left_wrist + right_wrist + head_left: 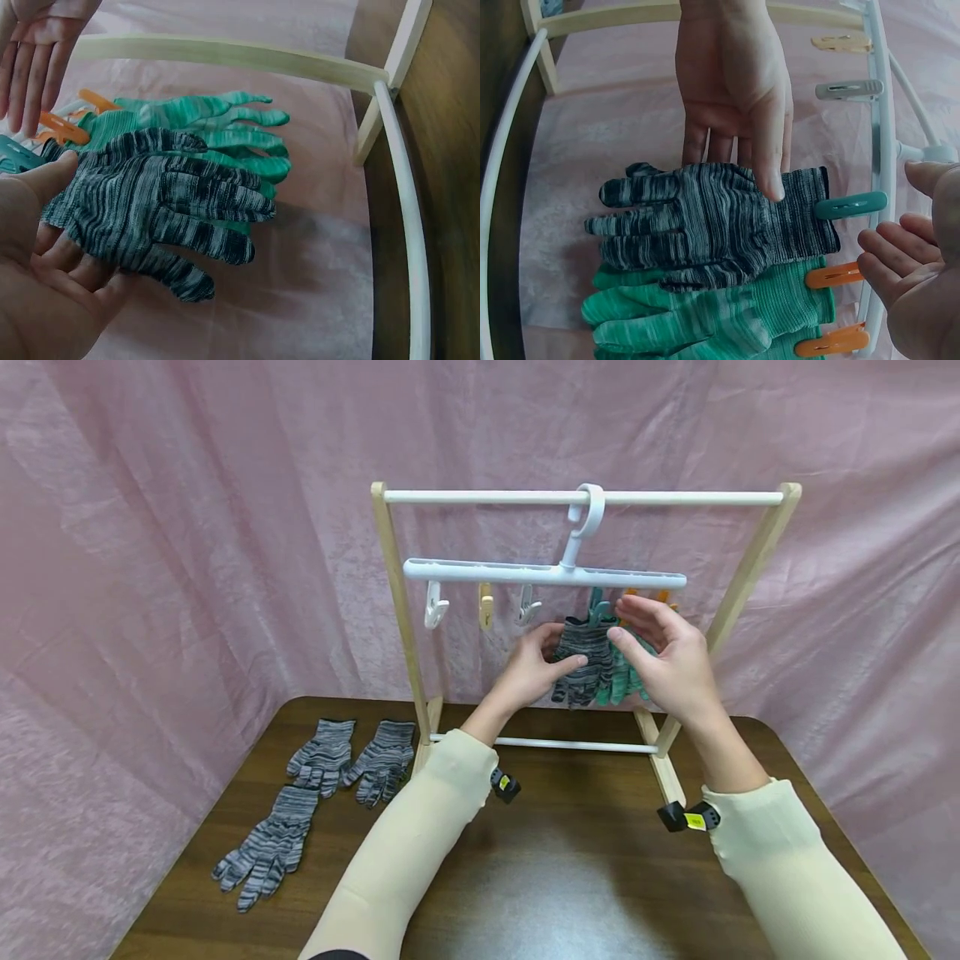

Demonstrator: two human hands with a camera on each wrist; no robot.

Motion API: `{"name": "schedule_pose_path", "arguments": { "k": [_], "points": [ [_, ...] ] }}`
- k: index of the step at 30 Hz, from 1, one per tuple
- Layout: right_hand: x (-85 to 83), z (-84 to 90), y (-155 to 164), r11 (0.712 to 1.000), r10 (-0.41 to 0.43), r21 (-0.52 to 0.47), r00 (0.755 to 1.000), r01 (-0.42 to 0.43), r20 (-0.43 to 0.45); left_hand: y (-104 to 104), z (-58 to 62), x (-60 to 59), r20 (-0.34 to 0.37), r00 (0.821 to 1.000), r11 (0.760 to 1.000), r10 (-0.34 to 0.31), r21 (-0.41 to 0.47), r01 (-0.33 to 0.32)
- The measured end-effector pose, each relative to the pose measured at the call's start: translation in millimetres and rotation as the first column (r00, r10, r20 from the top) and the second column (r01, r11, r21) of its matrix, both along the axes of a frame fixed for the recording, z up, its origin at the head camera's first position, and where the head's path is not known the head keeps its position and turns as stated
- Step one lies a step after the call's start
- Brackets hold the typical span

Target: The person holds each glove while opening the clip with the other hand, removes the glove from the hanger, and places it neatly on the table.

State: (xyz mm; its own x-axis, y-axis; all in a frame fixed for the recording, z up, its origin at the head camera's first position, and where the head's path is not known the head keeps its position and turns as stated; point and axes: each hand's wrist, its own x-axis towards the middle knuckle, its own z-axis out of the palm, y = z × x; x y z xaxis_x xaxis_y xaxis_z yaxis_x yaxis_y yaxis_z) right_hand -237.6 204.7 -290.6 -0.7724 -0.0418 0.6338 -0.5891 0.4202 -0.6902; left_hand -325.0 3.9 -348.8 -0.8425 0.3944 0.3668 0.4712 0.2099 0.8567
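A black-and-grey knit glove (720, 214) hangs fingers-down, its cuff caught in a teal clip (851, 205) under the white hanger (487, 572). My left hand (528, 668) pinches this glove near the cuff, thumb on the front and fingers behind. Beside the teal clip, my right hand (667, 660) is apart from the glove, its fingers extended and nothing in them. Green striped gloves (225, 139) hang just to the right, held by orange clips (832, 339); the right hand partly hides them in the head view.
A white clip (434, 606), a yellow clip (486, 607) and a grey clip (527, 607) hang bare at the hanger's left. The hanger hooks over the rack's white top rod (480, 497). Three black-and-grey gloves (270, 843) lie at the left of the brown table (555, 877).
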Motion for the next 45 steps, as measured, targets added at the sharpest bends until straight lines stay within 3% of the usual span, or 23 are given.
{"name": "schedule_pose_path", "arguments": {
  "k": [7, 11, 17, 30, 40, 45],
  "points": [
    [-4.6, -1.5, -2.3, 0.999, -0.016, 0.038, 0.999, 0.014, 0.042, 6.3, -1.2, 1.6, -0.032, 0.999, 0.999, -0.031, -0.018, 0.03],
    [-6.0, -2.0, -3.2, 0.999, -0.014, 0.048, 0.998, 0.012, 0.053, 4.2, -1.6, 6.4, 0.033, 0.995, 0.995, -0.096, 0.038, 0.094],
    [-8.0, -1.6, -7.3, 0.999, -0.009, 0.051, 0.996, 0.005, 0.084, 0.3, -2.1, 13.6, 0.133, 0.97, 0.971, -0.205, 0.149, 0.185],
    [-11.3, -2.1, -22.4, 0.999, -0.036, -0.008, 0.981, 0.038, 0.193, -6.9, -1.2, 27.2, 0.168, 0.943, 0.948, -0.289, 0.19, 0.256],
    [-13.6, -3.3, -34.3, 0.973, -0.02, -0.219, 0.979, 0.066, 0.203, -5.2, -0.2, 31.2, 0.16, 0.941, 0.945, -0.298, 0.185, 0.268],
    [-11.1, -5.2, -36.7, 0.963, -0.065, -0.247, 0.984, 0.105, 0.166, -2.1, -0.9, 32.2, 0.158, 0.951, 0.957, -0.266, 0.162, 0.241]
  ]
}}
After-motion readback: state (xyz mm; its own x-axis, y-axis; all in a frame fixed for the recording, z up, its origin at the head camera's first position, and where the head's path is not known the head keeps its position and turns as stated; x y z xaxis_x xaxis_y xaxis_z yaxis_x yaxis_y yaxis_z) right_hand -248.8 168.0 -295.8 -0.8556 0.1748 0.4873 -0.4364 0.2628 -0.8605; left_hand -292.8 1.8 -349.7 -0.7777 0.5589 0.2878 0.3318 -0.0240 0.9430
